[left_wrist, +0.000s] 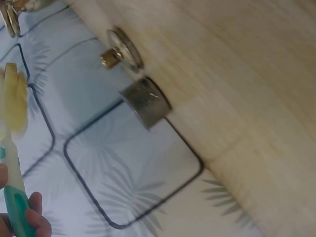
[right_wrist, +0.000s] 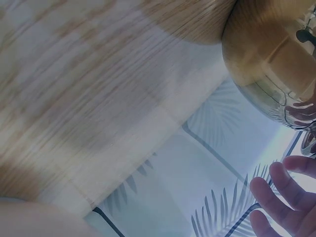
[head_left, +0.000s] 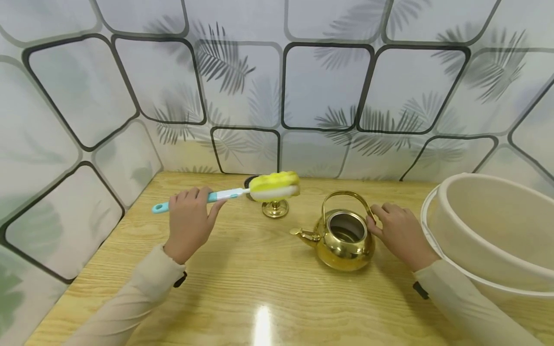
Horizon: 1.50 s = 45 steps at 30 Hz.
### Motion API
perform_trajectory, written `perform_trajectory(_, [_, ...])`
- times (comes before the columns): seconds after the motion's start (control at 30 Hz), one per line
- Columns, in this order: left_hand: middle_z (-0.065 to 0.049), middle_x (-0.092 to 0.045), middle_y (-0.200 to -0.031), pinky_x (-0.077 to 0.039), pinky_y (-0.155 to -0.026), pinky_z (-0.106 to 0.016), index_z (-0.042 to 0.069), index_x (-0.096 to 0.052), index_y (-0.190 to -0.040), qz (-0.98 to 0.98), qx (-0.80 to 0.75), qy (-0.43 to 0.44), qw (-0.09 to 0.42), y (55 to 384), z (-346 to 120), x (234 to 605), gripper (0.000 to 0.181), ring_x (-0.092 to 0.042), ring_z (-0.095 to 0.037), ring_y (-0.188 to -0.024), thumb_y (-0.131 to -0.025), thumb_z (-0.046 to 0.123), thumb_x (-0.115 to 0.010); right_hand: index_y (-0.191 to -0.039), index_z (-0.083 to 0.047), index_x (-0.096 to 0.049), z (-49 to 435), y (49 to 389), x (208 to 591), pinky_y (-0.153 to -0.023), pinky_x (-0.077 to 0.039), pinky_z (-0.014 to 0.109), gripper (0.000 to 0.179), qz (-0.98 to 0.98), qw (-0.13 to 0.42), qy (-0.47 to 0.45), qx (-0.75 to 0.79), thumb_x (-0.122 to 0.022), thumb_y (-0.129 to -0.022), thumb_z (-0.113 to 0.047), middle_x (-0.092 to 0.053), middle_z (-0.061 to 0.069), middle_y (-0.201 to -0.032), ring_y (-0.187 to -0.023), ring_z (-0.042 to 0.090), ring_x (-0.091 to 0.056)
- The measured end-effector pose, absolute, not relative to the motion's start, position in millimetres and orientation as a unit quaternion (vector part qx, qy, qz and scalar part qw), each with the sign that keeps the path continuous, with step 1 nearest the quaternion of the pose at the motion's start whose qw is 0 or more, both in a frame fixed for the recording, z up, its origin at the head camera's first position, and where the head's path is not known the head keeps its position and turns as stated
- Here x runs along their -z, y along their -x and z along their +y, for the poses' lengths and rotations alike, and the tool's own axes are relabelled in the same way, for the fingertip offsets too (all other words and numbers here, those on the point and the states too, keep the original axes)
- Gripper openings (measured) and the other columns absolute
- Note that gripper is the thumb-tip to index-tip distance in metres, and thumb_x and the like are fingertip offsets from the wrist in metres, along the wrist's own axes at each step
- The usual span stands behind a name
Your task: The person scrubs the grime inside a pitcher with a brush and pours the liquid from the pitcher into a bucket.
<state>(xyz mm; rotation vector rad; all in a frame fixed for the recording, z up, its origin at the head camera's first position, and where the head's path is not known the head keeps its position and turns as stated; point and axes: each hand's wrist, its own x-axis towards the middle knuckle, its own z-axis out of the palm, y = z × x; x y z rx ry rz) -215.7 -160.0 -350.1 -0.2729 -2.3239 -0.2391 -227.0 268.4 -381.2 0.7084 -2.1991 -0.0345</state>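
In the head view my left hand grips a sponge brush by its teal and white handle. The yellow and white sponge head points right, raised over the table. My right hand holds a gold kettle at the right base of its arched handle, thumb low and fingers above. The kettle sits lidless on the table, spout to the left. Its shiny side fills the corner of the right wrist view, near my curved fingers.
Behind the sponge lie a gold lid with its knob up and a dark mesh cylinder. A large cream basin stands at the right, close to my right forearm. Patterned wall covering rises behind the wooden table and along its left side.
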Motion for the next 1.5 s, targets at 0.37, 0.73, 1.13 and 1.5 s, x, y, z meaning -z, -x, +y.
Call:
perform_trajectory(0.37, [-0.023, -0.063, -0.075, -0.037, -0.063, -0.050, -0.004, -0.062, -0.091, -0.920, 0.085, 0.037, 0.381, 208, -208, 361, 0.033, -0.055, -0.043, -0.066, -0.084, 0.028, -0.068, -0.088, -0.004, -0.060, 269, 226, 381, -0.043, -0.036, 0.035, 0.017, -0.876, 0.397, -0.274, 0.012, -0.056, -0.077, -0.017, -0.054, 0.009, -0.064, -0.048, 0.023, -0.049])
perform_trajectory(0.73, [-0.028, -0.058, -0.070, -0.037, -0.065, -0.055, -0.008, -0.059, -0.086, -0.935, 0.064, -0.021, 0.347, 216, -238, 376, 0.037, -0.051, -0.046, -0.064, -0.089, 0.029, -0.062, -0.087, -0.004, -0.060, 269, 227, 381, -0.042, -0.036, 0.035, 0.018, -0.874, 0.400, -0.275, 0.008, -0.053, -0.080, -0.019, -0.053, 0.008, -0.063, -0.047, 0.022, -0.048])
perform_trajectory(1.13, [-0.031, -0.052, -0.065, -0.037, -0.076, -0.066, -0.008, -0.048, -0.069, -0.957, 0.039, -0.073, 0.278, 232, -249, 384, 0.045, -0.052, -0.060, -0.076, -0.092, 0.030, -0.057, -0.085, -0.005, -0.059, 269, 228, 380, -0.041, -0.034, 0.033, 0.020, -0.868, 0.407, -0.284, 0.009, -0.048, -0.084, -0.022, -0.052, 0.007, -0.061, -0.045, 0.020, -0.046])
perform_trajectory(1.5, [-0.025, -0.049, -0.060, -0.036, -0.077, -0.064, -0.005, -0.045, -0.066, -0.972, 0.036, -0.082, 0.219, 234, -249, 386, 0.045, -0.052, -0.052, -0.067, -0.094, 0.030, -0.054, -0.083, -0.005, -0.058, 268, 229, 382, -0.041, -0.031, 0.031, 0.020, -0.866, 0.412, -0.285, 0.008, -0.047, -0.084, -0.022, -0.050, 0.007, -0.060, -0.044, 0.019, -0.044])
